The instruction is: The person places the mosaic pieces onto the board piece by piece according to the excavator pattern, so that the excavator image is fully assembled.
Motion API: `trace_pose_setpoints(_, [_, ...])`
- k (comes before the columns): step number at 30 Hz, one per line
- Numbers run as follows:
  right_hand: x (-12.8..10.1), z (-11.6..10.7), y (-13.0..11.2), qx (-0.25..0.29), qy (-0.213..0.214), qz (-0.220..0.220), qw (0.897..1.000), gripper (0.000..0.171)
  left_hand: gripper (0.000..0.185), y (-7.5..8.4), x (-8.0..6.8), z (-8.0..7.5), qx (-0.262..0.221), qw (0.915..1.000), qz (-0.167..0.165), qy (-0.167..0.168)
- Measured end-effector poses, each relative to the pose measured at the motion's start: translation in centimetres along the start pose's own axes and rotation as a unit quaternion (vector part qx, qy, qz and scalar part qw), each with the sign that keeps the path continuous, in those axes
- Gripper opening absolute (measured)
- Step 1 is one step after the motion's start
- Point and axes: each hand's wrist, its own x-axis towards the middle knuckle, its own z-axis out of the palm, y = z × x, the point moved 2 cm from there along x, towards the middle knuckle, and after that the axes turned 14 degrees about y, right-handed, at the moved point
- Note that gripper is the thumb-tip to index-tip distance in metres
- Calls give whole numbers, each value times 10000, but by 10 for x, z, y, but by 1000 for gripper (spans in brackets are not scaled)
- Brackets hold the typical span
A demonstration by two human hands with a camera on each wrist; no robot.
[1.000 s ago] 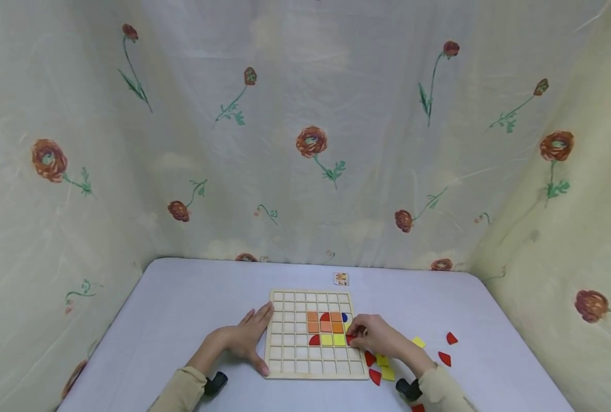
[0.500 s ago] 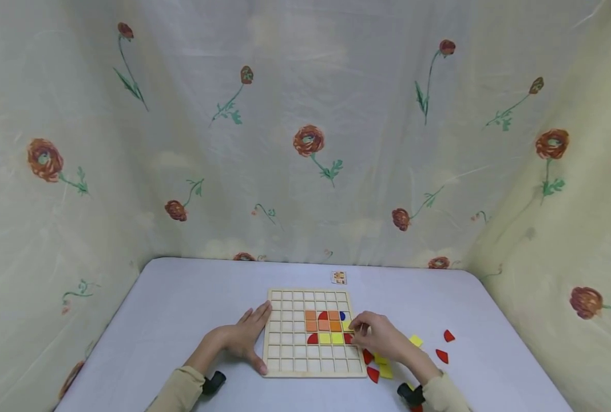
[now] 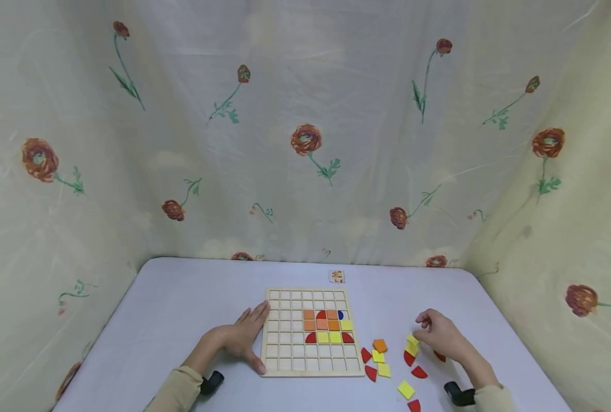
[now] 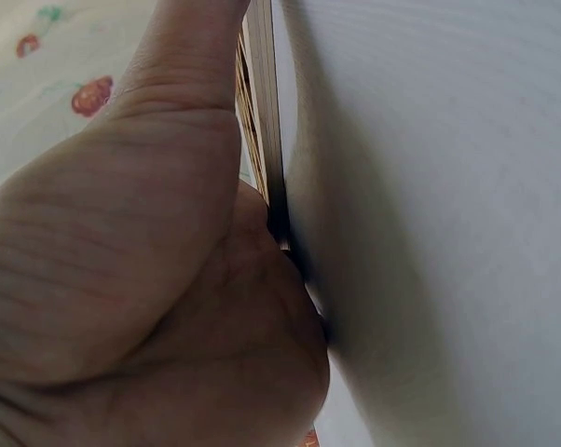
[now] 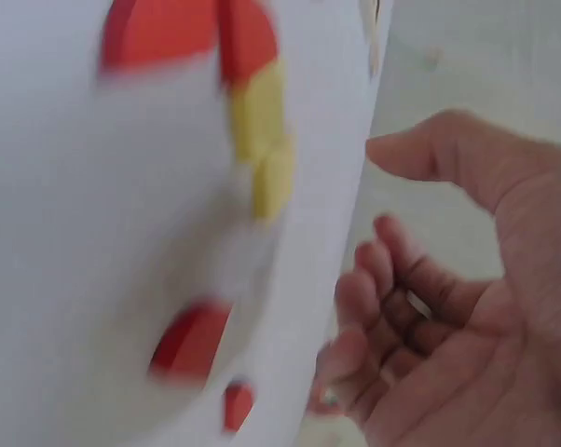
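Note:
A wooden grid board [image 3: 305,290] lies on the white table. Several of its cells hold orange squares [image 3: 316,319], yellow squares [image 3: 329,337], red curved pieces [image 3: 348,337] and a small blue piece [image 3: 340,315]. My left hand [image 3: 238,337] rests flat against the board's left edge, its thumb [image 4: 187,84] along the board's rim [image 4: 262,112]. My right hand [image 3: 439,335] hovers right of the board. Its loosely curled fingertips sit just above a loose yellow square [image 3: 412,347] and a red piece [image 3: 408,358]. In the right wrist view that hand [image 5: 378,186] holds nothing.
Loose pieces lie right of the board: an orange square [image 3: 380,345], yellow squares [image 3: 384,369] and red curved pieces [image 3: 371,373]. A small picture card [image 3: 337,276] lies behind the board. Flowered cloth walls close in the table on three sides.
My right hand has left the board's right side and moved right, to the loose pieces. A red piece now shows in the cell where it was. The left hand has stayed put.

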Motion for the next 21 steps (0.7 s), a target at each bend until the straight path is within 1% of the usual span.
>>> trace_pose_setpoints(6, [8,-20,49,-577,112,551,9968,48,145,-2,1,2,-32,10000,-65,-27])
trace_pose_setpoints(8, [9,-22,61,-677,124,616,9957,48,145,-2,1,2,-42,10000,-72,-36])
trace_pose_setpoints(10, [9,-22,69,-686,164,631,9955,44,145,-3,1,3,-51,10000,-68,-43])
trace_pose_setpoints(12, [10,-21,74,-631,263,577,9960,39,145,-3,1,3,-61,9999,-69,-42])
trace_pose_setpoints(15, [10,-19,76,-553,424,385,9968,28,145,-3,2,2,-66,10000,-61,-33])
trace_pose_setpoints(18, [13,-17,72,-495,332,31,9982,17,145,-3,2,2,-75,9999,-77,-31])
trace_pose_setpoints(19, [14,-16,69,-470,267,-98,9985,15,145,-3,2,2,-78,9999,-82,-36])
trace_pose_setpoints(21, [16,-14,64,-429,127,-343,9984,20,145,-3,2,1,-83,9999,-104,-55])
